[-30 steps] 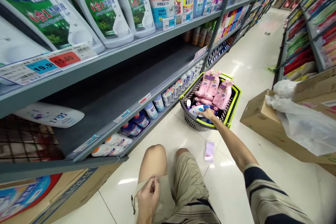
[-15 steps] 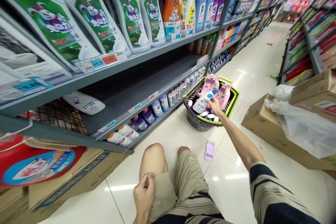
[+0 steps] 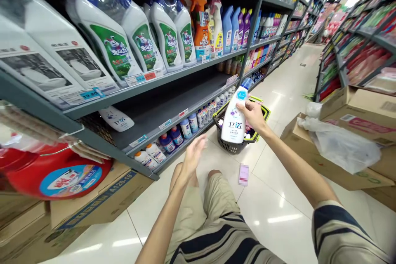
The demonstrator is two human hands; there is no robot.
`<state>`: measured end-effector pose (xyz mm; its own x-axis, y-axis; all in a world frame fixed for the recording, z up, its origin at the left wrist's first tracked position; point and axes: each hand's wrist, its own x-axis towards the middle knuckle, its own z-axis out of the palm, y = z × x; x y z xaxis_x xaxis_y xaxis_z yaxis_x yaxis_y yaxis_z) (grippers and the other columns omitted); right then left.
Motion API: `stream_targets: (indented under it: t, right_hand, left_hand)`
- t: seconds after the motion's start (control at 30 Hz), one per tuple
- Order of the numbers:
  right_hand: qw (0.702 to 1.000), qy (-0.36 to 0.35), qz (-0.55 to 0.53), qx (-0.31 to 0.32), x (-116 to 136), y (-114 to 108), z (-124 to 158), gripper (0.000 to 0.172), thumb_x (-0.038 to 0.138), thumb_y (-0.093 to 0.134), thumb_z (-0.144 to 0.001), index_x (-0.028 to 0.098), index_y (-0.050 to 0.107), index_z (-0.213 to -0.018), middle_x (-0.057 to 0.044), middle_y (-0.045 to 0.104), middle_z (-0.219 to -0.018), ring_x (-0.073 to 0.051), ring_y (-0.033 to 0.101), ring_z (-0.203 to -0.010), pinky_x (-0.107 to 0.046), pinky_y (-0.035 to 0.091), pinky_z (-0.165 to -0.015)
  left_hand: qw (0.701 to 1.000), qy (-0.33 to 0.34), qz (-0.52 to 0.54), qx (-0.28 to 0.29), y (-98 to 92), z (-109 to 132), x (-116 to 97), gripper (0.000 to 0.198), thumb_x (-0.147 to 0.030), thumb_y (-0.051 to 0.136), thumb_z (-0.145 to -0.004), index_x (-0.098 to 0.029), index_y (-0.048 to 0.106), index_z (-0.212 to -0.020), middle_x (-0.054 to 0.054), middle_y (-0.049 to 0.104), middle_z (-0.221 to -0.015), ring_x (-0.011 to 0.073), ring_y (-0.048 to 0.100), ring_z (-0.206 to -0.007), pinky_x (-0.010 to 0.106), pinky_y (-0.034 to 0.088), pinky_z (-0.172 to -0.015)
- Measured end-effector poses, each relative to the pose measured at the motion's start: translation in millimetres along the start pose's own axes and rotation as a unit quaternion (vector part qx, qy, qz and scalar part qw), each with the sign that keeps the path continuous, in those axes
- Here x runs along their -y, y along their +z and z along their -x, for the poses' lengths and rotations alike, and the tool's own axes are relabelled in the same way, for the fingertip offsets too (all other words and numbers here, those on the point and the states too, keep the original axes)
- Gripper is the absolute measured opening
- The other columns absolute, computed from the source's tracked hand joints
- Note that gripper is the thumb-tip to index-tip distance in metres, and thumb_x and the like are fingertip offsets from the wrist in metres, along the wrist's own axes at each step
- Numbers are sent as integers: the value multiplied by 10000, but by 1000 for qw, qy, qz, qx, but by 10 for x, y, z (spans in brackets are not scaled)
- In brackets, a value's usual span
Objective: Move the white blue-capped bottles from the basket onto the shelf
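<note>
My right hand [image 3: 253, 115] grips a white bottle with a blue cap [image 3: 234, 120] by its neck and holds it upright in the air above a dark basket with a lime rim [image 3: 229, 145] on the floor. My left hand [image 3: 193, 156] is raised with fingers spread, empty, to the left of the bottle and below it. The middle shelf board [image 3: 173, 103] to the left is mostly bare, with one white bottle lying on it [image 3: 116, 119]. Small bottles [image 3: 185, 128] line the bottom shelf.
Large white and green bottles [image 3: 136, 45] fill the upper shelf. Cardboard boxes with a plastic bag [image 3: 340, 144] stand on the right of the aisle. A red tub [image 3: 52, 173] sits on a carton at the lower left. A small pink item [image 3: 243, 174] lies on the floor tiles.
My right hand has lifted the white bottle out of the basket and toward me. My left hand has left my knee and risen, opening its fingers. The view has tilted up.
</note>
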<state>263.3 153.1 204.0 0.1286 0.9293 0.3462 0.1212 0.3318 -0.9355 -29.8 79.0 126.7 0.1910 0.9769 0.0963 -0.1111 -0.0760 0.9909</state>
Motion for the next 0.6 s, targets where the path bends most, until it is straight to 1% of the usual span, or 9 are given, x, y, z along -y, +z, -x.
stream_targets:
  t: [0.07, 0.1, 0.13, 0.2, 0.27, 0.37, 0.43, 0.5, 0.6]
  right_hand:
    - [999, 15, -23, 18, 294, 218, 217, 532, 673, 829, -822, 167, 785, -981, -92, 812, -965, -236, 771, -845, -337, 655, -746]
    - [999, 23, -37, 24, 398, 318, 320, 548, 682, 827, -818, 161, 784, -983, -94, 815, -968, -234, 772, -835, -328, 652, -731]
    - [998, 30, -51, 26, 472, 403, 419, 567, 692, 823, -817, 156, 783, -996, -96, 817, -981, -232, 773, -835, -320, 650, -723]
    - [997, 31, -73, 23, 541, 512, 608, 608, 713, 805, -821, 153, 775, -1055, -97, 819, -1026, -235, 775, -868, -314, 653, -736]
    - [996, 20, -84, 29, 525, 538, 802, 638, 705, 797, -835, 165, 750, -1171, -97, 811, -1126, -248, 775, -963, -333, 664, -812]
    - [995, 28, -79, 61, 421, 476, 1103, 639, 640, 816, -854, 205, 699, -1308, -94, 773, -1281, -274, 752, -1119, -383, 665, -926]
    - [994, 46, -77, 68, 360, 417, 1265, 606, 621, 803, -876, 217, 698, -1315, -92, 765, -1302, -286, 747, -1144, -404, 670, -932]
    - [994, 52, -77, 58, 342, 365, 1358, 586, 622, 783, -892, 217, 706, -1309, -89, 768, -1294, -289, 752, -1131, -409, 678, -914]
    - [995, 37, -78, 46, 394, 298, 1370, 603, 619, 786, -890, 220, 707, -1335, -80, 764, -1311, -283, 750, -1123, -396, 680, -908]
  left_hand:
    - [995, -7, 50, 88, 211, -150, -276, 689, -693, 654, -946, -188, 669, -1414, 184, 707, -1423, 333, 705, -1255, 448, 581, -1021]
    - [991, -9, 60, 118, 272, -161, -360, 713, -694, 684, -927, -174, 665, -1414, 187, 728, -1388, 336, 721, -1224, 448, 587, -1014]
    - [989, -6, 62, 136, 308, -141, -410, 719, -678, 730, -902, -160, 673, -1398, 184, 749, -1349, 336, 733, -1195, 442, 592, -1007]
    - [989, 13, 52, 138, 330, -52, -441, 689, -611, 829, -847, -138, 707, -1333, 169, 781, -1284, 331, 749, -1150, 416, 602, -987]
    - [991, 30, 52, 123, 333, 40, -421, 637, -563, 865, -829, -123, 734, -1272, 157, 797, -1248, 318, 760, -1115, 395, 612, -963]
    - [989, 34, 86, 114, 385, 102, -375, 607, -561, 839, -860, -117, 735, -1260, 157, 804, -1229, 315, 773, -1079, 408, 629, -936]
    - [986, 32, 113, 115, 459, 95, -358, 603, -555, 826, -877, -120, 722, -1282, 162, 798, -1245, 324, 774, -1090, 435, 634, -946]
    - [983, 35, 132, 119, 548, 70, -361, 603, -540, 827, -884, -126, 706, -1305, 167, 782, -1288, 331, 764, -1130, 461, 625, -985]
    - [980, 46, 145, 128, 665, 28, -407, 625, -520, 841, -879, -135, 681, -1345, 169, 752, -1358, 334, 736, -1210, 478, 591, -1063]
